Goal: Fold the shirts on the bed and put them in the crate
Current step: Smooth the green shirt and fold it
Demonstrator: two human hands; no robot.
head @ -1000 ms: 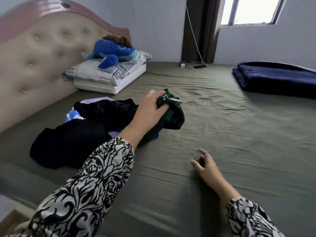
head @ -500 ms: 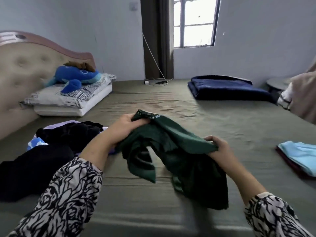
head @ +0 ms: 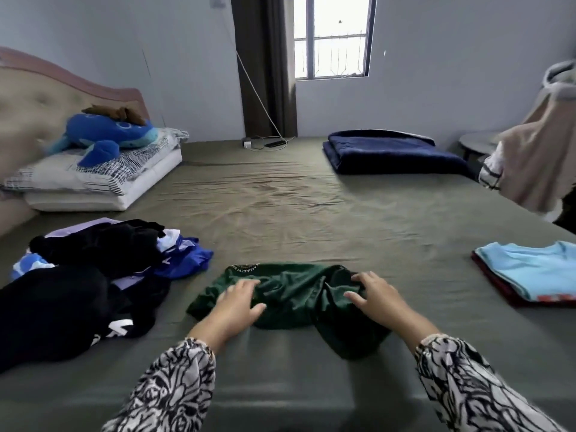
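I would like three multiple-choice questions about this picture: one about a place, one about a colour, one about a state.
1. Where does the blue plush toy lie?
A. on the pillows
B. on the blanket
C. on the floor

2. What colour is the shirt under the hands?
A. red
B. dark green
C. white

3. How is that shirt now?
A. neatly folded
B. hanging up
C. crumpled on the bed

Answers: 1 A, it rests on the pillows by the headboard. 2 B, the shirt is dark green. 3 C, it lies bunched on the bed beneath the left hand and right hand.

Soft daylight from window [head: 332, 39], blurred, warped edges
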